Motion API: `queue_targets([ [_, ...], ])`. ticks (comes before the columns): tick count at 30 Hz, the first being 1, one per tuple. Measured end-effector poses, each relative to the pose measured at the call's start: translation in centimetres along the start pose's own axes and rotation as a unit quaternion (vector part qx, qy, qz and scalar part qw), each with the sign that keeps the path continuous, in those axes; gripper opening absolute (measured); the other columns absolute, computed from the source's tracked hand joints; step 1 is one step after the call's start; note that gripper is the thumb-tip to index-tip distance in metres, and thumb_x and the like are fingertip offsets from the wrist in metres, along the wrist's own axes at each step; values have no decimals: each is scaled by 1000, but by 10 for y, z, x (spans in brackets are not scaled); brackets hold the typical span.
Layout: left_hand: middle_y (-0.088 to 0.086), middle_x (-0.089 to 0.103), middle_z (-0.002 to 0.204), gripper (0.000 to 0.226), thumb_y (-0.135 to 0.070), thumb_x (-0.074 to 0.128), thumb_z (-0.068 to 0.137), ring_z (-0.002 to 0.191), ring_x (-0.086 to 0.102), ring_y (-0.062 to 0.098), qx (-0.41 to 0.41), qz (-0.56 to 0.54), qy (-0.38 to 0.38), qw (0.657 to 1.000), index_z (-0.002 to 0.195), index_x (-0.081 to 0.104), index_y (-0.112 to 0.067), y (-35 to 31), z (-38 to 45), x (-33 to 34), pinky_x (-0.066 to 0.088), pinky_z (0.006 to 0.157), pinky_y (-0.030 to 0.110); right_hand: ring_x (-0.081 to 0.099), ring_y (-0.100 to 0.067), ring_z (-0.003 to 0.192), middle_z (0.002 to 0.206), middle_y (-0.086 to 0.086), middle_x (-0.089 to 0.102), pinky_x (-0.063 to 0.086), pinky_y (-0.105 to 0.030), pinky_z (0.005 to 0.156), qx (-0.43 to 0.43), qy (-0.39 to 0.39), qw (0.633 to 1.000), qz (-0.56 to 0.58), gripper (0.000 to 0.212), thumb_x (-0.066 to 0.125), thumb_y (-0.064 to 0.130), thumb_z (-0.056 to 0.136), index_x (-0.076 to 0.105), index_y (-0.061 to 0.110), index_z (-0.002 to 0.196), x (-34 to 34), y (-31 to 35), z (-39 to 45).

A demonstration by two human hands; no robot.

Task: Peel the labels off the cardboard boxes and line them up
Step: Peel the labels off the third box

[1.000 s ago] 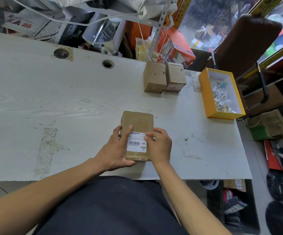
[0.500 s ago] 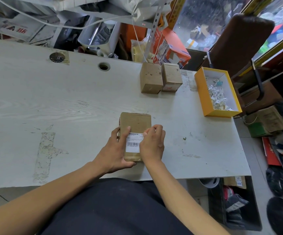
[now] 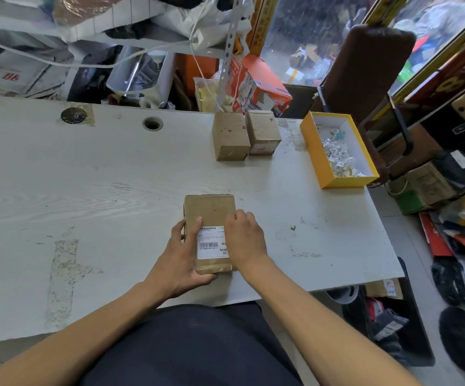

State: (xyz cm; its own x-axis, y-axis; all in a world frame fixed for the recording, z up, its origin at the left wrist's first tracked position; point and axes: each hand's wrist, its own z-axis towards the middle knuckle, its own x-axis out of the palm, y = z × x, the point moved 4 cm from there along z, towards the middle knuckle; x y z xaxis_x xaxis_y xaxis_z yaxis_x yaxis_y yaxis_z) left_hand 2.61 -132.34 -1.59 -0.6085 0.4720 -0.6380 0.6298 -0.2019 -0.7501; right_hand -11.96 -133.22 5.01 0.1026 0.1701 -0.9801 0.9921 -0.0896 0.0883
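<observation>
Head view: a flat cardboard box (image 3: 209, 210) lies on the bench (image 3: 86, 190) just in front of the person, well short of the two peeled-looking boxes (image 3: 244, 136) that stand touching side by side beyond it. A yellow tray (image 3: 310, 146) of crumpled paper scraps sits beyond the flat box and to its right.

The white barcode label (image 3: 211, 242) is stuck to the near half of the flat box's top face. The left hand (image 3: 180, 257) clasps the box's left edge, thumb pressed on the top beside the label's corner, fingers wrapped round the side. The right hand (image 3: 244, 236) lies curled over the label's right edge; its fingertips are hidden, so whether its grip has already pinched the label or only picks at it I cannot tell.

The step in hand looks like lifting the label's edge. To do it well, the left hand should press the box flat so it does not slide or tip, while a fingernail works under a right-hand corner until a tab comes free. Then a slow, low pull across the face, close to the cardboard, should bring the label off whole rather than tearing it or stripping the box's paper skin. The scrap would go in the tray, the box beside the far pair.
</observation>
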Motion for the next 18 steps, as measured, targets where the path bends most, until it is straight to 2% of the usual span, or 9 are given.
queue_targets([
  [3,4,6,154,127,-69,69,51,129,45,25,0,0,-1,1000,154,5,-30,2,0,0,50,99,34,50,-28,102,111,-13,54,43,-31,66,-43,25,996,-71,29,51,-7,84,53,3,111,-3,10,3],
  [8,-1,3,153,128,-65,72,52,128,45,22,-4,2,4,1000,153,1,-34,1,0,-2,52,95,33,55,-28,97,107,-16,56,41,-32,64,-59,47,988,-131,29,55,-6,84,52,-3,112,3,17,11],
  [10,-3,2,153,128,-65,73,52,129,44,21,-3,8,5,1000,153,0,-34,0,0,-2,52,95,33,56,-28,97,108,-16,56,41,-32,64,-54,56,989,-123,32,58,-6,83,51,-3,114,4,14,13],
  [15,-1,3,153,128,-67,69,51,129,45,21,-5,10,5,1000,153,0,-34,0,-1,0,51,96,31,57,-32,98,111,-17,56,37,-33,67,-33,55,997,-39,26,47,-6,88,50,0,113,3,3,15],
  [18,1,5,153,128,-67,68,51,129,45,21,-4,11,4,1000,154,0,-35,1,0,1,52,95,32,52,-29,85,103,-14,54,33,-32,65,-24,49,999,0,20,49,-2,87,49,3,106,10,-5,16],
])
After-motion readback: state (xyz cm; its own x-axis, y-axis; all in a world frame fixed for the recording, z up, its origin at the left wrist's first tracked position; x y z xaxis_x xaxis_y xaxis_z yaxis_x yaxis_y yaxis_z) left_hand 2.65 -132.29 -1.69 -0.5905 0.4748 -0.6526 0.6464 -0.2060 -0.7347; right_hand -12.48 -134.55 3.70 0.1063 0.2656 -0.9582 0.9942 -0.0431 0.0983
